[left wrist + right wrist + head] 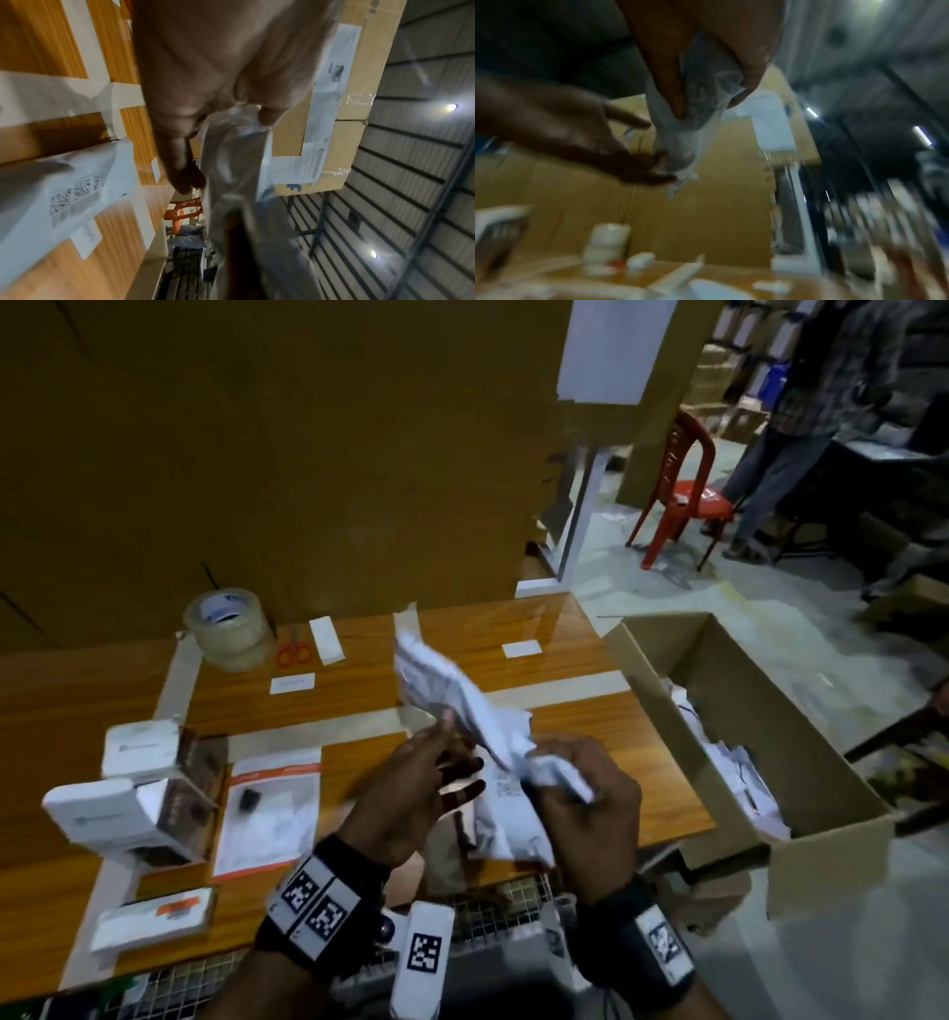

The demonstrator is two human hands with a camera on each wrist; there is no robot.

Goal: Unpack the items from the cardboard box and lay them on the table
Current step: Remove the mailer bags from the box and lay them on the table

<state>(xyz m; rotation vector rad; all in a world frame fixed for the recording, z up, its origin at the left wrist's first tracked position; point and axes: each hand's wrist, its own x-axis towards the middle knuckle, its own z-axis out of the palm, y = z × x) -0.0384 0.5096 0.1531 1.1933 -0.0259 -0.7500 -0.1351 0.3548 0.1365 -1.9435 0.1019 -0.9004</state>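
Cardboard box [801, 747] sits open at the counter's right edge, off the counter [565, 660] side, white packets still inside. White plastic packet [462, 706] is up in the air over the counter's near-right part, between your two hands. Your right hand [580, 793] has fingers curled tight round the packet's crumpled lower end. Your left hand [416, 788] is spread, fingers relaxed, fingertips at the packet's side; cannot tell if it actually pinches. Another white packet [503, 819] lies on the counter just under your hands, near the front edge. Left side is taken: two white cartons [128, 783], flat orange-trimmed pouch [267, 809], small white box [154, 916] near the front-left corner. Tape roll [231, 629] and red scissors [293, 652] sit at the back edge. Bare wood shows mid-counter, behind the held packet, and right-rear toward the box. Motion blur in both wrist views.
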